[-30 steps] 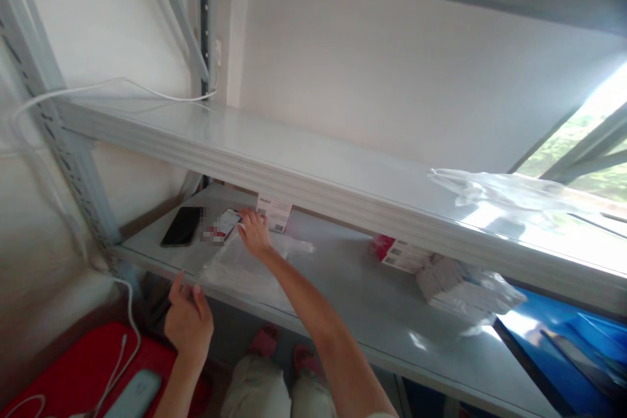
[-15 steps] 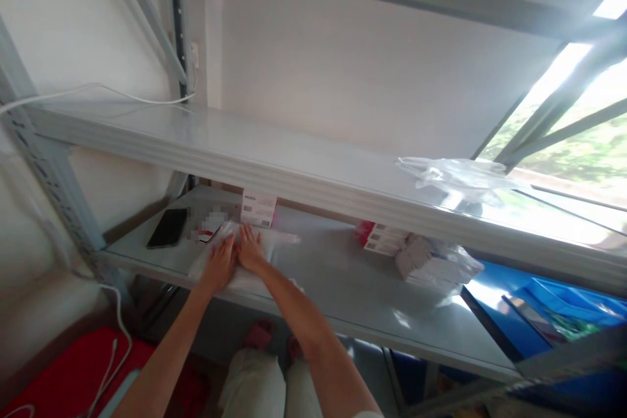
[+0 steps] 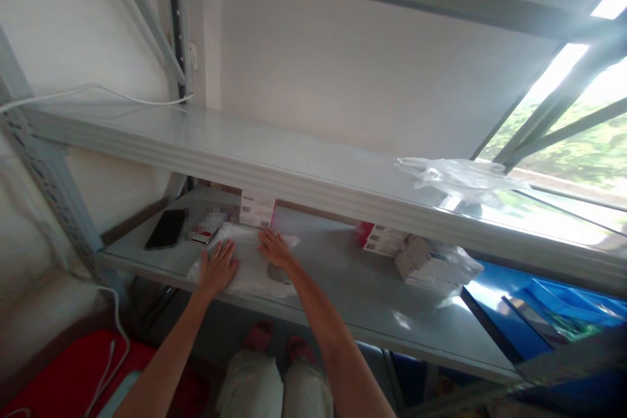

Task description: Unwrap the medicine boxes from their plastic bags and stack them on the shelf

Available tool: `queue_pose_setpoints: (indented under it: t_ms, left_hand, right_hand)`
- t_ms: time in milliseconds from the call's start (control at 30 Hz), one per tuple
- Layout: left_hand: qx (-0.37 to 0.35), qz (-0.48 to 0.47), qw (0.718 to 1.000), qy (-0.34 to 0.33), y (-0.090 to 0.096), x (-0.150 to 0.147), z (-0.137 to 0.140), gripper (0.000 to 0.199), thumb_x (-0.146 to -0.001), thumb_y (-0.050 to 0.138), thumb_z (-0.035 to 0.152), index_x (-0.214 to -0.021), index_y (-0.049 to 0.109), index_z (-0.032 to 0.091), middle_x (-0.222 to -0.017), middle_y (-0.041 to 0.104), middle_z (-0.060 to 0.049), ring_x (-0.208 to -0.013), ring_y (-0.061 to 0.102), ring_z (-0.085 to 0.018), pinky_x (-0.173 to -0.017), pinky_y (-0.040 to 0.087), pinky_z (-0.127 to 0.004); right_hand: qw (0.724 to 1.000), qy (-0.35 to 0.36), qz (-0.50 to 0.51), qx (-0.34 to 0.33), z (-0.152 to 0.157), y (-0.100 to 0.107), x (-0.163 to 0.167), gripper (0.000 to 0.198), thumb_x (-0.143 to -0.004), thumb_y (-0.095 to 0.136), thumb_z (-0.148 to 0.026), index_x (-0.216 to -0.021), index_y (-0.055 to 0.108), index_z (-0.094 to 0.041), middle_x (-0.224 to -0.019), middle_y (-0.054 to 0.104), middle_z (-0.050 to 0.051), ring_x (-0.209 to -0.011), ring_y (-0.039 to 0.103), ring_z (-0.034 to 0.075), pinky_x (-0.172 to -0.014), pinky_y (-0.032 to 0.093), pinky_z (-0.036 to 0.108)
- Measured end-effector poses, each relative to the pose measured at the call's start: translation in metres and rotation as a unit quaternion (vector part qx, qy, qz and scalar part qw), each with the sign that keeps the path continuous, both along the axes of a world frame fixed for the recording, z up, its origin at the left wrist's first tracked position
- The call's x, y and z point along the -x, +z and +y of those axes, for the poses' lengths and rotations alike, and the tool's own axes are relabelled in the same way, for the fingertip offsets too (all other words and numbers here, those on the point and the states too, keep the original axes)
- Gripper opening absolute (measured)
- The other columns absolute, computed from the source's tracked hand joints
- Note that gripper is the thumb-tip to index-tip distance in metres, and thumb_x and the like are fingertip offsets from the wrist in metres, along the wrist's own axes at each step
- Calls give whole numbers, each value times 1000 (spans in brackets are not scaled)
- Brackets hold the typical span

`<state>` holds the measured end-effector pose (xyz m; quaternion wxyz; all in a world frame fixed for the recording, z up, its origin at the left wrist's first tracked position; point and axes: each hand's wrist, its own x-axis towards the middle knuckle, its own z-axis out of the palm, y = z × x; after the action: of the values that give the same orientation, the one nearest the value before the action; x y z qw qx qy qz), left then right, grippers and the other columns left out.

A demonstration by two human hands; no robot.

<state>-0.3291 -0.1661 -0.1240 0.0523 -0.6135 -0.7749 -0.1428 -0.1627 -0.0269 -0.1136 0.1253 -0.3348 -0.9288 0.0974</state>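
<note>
A clear plastic bag (image 3: pixel 247 261) lies flat on the lower metal shelf (image 3: pixel 337 274). My left hand (image 3: pixel 218 269) rests on the bag's left part, fingers spread. On its right part lies my right hand (image 3: pixel 275 249), also flat with fingers stretched out. Just behind the bag stands a white printed box (image 3: pixel 257 208) with a pink edge. To the left of the bag are a small card with red on it (image 3: pixel 204 235) and a black phone (image 3: pixel 166 228). Neither hand grips anything.
Further right on the shelf are white and pink boxes (image 3: pixel 385 240) and a bagged stack of grey-white cartons (image 3: pixel 426 261). The upper shelf's front beam (image 3: pixel 294 183) runs above my hands, with crumpled plastic (image 3: pixel 455 176) on that shelf. Blue bins (image 3: pixel 563 300) stand at right.
My hands, close together before, have moved apart, the right one to the right. The plastic bag is now spread flatter and wider between them.
</note>
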Motion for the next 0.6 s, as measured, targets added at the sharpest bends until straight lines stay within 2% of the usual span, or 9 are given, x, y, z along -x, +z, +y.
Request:
queue_pose_setpoints:
  t_ms: [133, 233, 333, 400, 467, 500, 600]
  left_hand:
    - [25, -11, 1000, 8, 2, -2, 0, 52, -93, 28, 33, -142, 35, 18, -151, 26, -9, -139, 21, -32, -105, 8, -70]
    - [28, -12, 1000, 6, 0, -1, 1, 52, -93, 28, 32, -143, 33, 18, -152, 25, -9, -140, 20, -32, -106, 7, -69]
    - [20, -16, 1000, 3, -3, 0, 3, 52, -93, 27, 32, -142, 33, 16, -151, 25, -11, -140, 19, -32, -105, 8, -70]
    - [16, -19, 1000, -3, -5, 1, 4, 53, -92, 27, 32, -142, 34, 15, -151, 27, -12, -140, 20, -33, -104, 8, -71]
    - [11, -22, 1000, -8, -7, 2, 4, 53, -92, 28, 31, -142, 34, 14, -150, 28, -13, -139, 21, -33, -103, 9, -72]
    - [7, -23, 1000, -9, -7, 3, 4, 53, -92, 28, 31, -141, 35, 14, -150, 29, -13, -139, 21, -34, -103, 10, -73]
    - [-8, -17, 999, -26, -11, 8, 2, 50, -90, 31, 25, -138, 42, 16, -147, 34, -14, -138, 23, -35, -102, 12, -73]
  right_hand:
    - [1000, -19, 2, 1, 9, -4, -44, 51, -97, 29, -41, -143, 34, -20, -150, 28, 7, -141, 20, 20, -116, 8, 43]
    - [994, -89, 17, 55, 13, -3, -68, 52, -97, 28, -41, -145, 31, -20, -152, 24, 9, -142, 14, 22, -115, 6, 48]
    - [968, -217, 74, 107, 4, 11, -70, 54, -97, 22, -43, -146, 25, -20, -154, 14, 11, -143, 4, 27, -110, 8, 60]
    - [957, -247, 129, 86, -17, 26, -56, 57, -97, 20, -45, -147, 21, -18, -155, 8, 12, -142, -2, 29, -108, 7, 64]
    - [965, -207, 156, 52, -48, 40, -32, 59, -97, 21, -46, -148, 20, -16, -155, 6, 12, -142, -4, 29, -109, 7, 63]
    - [972, -163, 165, 35, -66, 45, -19, 59, -97, 21, -47, -148, 18, -17, -155, 6, 10, -142, -3, 28, -110, 7, 61]
    - [988, 16, 156, 5, -117, 46, 18, 61, -97, 24, -50, -149, 12, -20, -155, 8, 6, -143, 2, 22, -114, 9, 52]
